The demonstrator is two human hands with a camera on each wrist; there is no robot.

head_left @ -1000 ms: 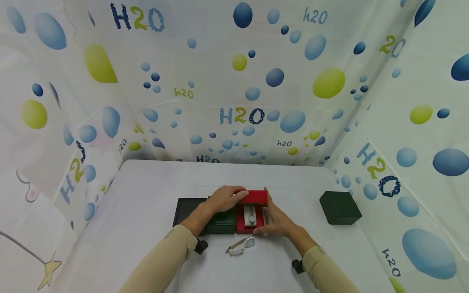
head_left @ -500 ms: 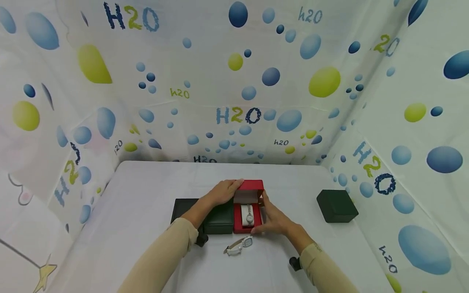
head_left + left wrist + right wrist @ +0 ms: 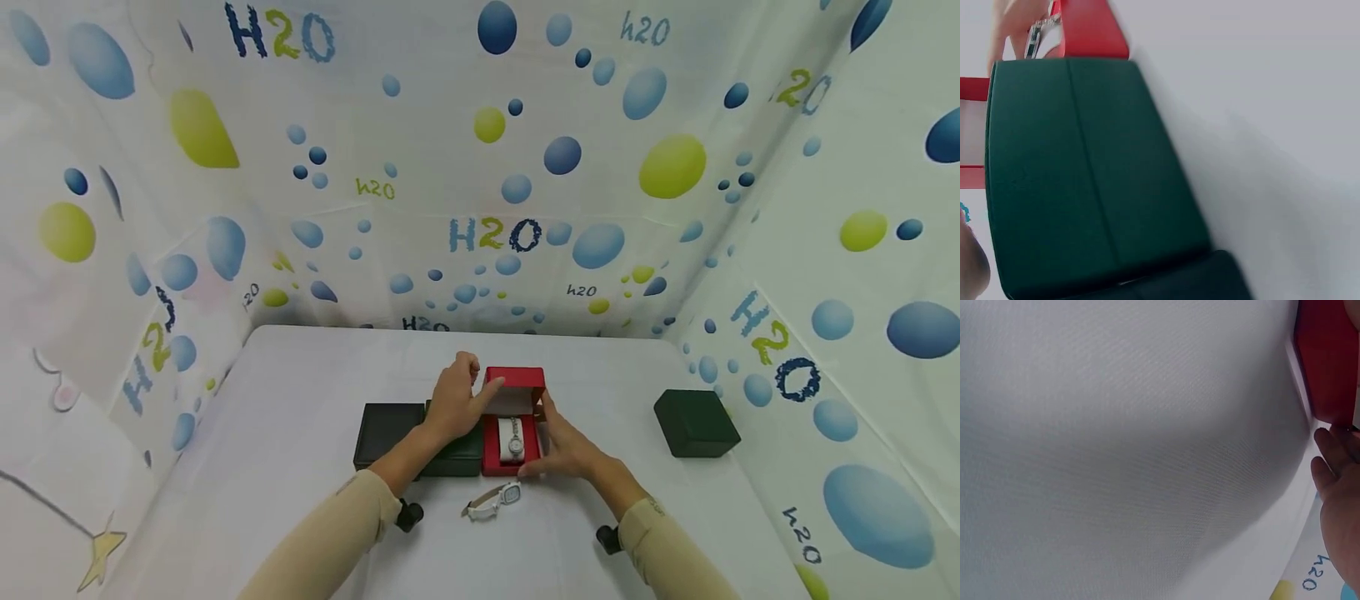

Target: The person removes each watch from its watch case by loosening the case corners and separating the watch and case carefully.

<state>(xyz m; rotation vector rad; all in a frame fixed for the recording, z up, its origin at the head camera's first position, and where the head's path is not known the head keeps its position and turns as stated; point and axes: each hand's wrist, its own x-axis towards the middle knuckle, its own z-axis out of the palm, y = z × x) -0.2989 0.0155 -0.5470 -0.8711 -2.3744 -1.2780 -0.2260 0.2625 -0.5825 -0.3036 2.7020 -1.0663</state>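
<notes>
A red watch box (image 3: 491,454) stands with its lid (image 3: 517,377) raised, and a watch with a round dial (image 3: 514,446) sits on a white cushion inside. My right hand (image 3: 567,443) holds the box by its right side, thumb at the front corner and fingers toward the back; the right wrist view shows fingertips at a red corner (image 3: 1329,362). My left hand (image 3: 453,402) is over the green box (image 3: 459,457), fingers loosely bent and thumb stretched to the lid's left edge. In front of the boxes lies a white-strapped watch (image 3: 492,502).
A black box (image 3: 386,429) stands left of the green one, side by side in a row with the red box. Farther right is another dark green box (image 3: 696,423). White cloth (image 3: 315,367) covers the table, and printed curtains (image 3: 420,150) surround it.
The red box's lid has swung up and back, showing the watch inside more fully. My left hand rose with it, then drew its fingers off to the left. My right hand stayed at the box.
</notes>
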